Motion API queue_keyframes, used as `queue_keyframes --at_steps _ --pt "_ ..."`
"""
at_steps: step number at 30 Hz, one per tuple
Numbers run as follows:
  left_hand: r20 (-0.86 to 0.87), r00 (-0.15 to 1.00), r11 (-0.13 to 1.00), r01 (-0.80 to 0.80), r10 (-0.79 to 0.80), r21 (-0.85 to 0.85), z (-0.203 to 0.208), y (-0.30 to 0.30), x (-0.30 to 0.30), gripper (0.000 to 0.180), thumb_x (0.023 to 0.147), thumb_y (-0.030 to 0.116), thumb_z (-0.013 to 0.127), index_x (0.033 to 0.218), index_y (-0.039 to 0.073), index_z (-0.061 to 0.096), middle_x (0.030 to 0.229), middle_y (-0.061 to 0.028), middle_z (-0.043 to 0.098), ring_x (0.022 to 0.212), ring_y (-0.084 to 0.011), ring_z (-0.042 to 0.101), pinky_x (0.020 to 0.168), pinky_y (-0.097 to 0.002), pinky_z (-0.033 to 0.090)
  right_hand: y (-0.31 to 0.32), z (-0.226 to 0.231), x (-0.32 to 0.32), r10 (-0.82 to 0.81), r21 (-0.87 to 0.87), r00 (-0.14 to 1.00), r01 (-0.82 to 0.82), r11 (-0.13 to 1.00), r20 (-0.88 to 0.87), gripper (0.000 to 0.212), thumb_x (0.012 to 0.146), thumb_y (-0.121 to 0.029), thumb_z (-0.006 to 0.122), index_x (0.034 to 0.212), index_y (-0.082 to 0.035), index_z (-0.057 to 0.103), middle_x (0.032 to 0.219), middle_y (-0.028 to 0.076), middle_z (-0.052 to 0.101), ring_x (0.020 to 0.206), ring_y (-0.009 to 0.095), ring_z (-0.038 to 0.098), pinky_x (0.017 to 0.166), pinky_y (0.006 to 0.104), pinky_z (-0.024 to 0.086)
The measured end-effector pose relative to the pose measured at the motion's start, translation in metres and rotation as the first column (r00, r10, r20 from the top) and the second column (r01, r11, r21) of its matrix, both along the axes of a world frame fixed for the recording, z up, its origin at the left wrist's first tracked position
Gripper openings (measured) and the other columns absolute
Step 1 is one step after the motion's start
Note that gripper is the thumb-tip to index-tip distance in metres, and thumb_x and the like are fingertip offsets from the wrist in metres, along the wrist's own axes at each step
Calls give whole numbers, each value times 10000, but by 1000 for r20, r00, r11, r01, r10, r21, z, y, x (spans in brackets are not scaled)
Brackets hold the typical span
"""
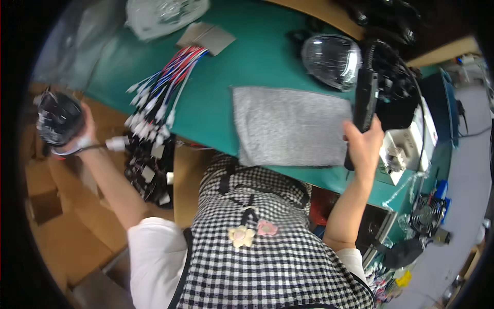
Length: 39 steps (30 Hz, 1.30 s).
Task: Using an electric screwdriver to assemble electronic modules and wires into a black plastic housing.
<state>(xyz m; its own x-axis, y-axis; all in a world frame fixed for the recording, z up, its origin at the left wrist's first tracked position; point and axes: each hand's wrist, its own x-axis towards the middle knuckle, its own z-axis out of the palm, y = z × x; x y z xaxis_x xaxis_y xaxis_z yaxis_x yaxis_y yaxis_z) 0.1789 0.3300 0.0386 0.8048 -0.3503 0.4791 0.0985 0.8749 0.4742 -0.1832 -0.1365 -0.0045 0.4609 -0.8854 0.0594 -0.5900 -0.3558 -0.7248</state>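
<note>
- Right hand [364, 141]: closed around a black handheld tool [366, 98] at the grey cloth's right edge; the tool's long axis points away from the person, tipped slightly right.
- Left hand [88, 126]: curled around a rounded black unit [60, 118], held out left above cardboard boxes [77, 216]; its facing is too blurred to tell.
- Green table [257, 46]: grey cloth [293, 126], wire bundle [172, 77], clear-fronted round unit [332, 61].
- Far right: small fan [428, 213].

Green bench [211, 121]: grey cloth [293, 126] flat at near edge, centre. Wires [177, 72] left of cloth, white connectors [146, 123] past near edge. Cardboard [216, 40] at wires' far ends. Lamp [329, 59] far right; white box [404, 152] right.
</note>
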Motion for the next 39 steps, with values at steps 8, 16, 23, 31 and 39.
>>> queue_keyframes --at_steps 8,16,23,31,39 --pt "-480 -65 482 5 875 876 -253 124 -142 552 721 675 451 1053 256 588 1072 55 605 990 -182 531 696 -363 446 -14 -8 26 -88 214 984 121 969 -158 240 680 -187 639 766 24 564 611 73 584 492 138 567 501 278 446" --pt "-224 52 230 -271 973 935 -234 138 -112 314 880 273 536 1063 18 551 1038 -100 597 882 -171 585 676 -269 488 -25 -12 17 -63 261 990 94 961 -124 210 694 -154 647 765 23 558 622 49 554 465 129 535 463 271 424" --pt "-375 925 203 358 53 911 -151 -123 -224 928 741 282 753 1441 64 185 1248 -268 447 917 -211 603 792 -330 504 -17 -2 11 -110 257 993 95 962 43 288 725 -131 650 966 22 608 657 14 525 474 105 488 437 240 387" --pt "-262 770 34 345 -582 938 -86 -106 -179 203 880 133 579 785 -34 644 769 -87 663 687 -132 607 635 -274 489 8 44 -12 -25 268 946 -66 961 322 421 696 -88 658 1089 46 587 731 45 579 546 109 532 521 230 438" --pt "-622 763 784 273 176 557 -25 -172 -73 295 937 193 483 1149 -11 461 1159 -204 563 1064 -285 570 875 -297 513 33 43 -32 73 421 888 -286 861 455 488 613 -112 722 1059 33 587 782 8 573 675 85 503 624 230 426"
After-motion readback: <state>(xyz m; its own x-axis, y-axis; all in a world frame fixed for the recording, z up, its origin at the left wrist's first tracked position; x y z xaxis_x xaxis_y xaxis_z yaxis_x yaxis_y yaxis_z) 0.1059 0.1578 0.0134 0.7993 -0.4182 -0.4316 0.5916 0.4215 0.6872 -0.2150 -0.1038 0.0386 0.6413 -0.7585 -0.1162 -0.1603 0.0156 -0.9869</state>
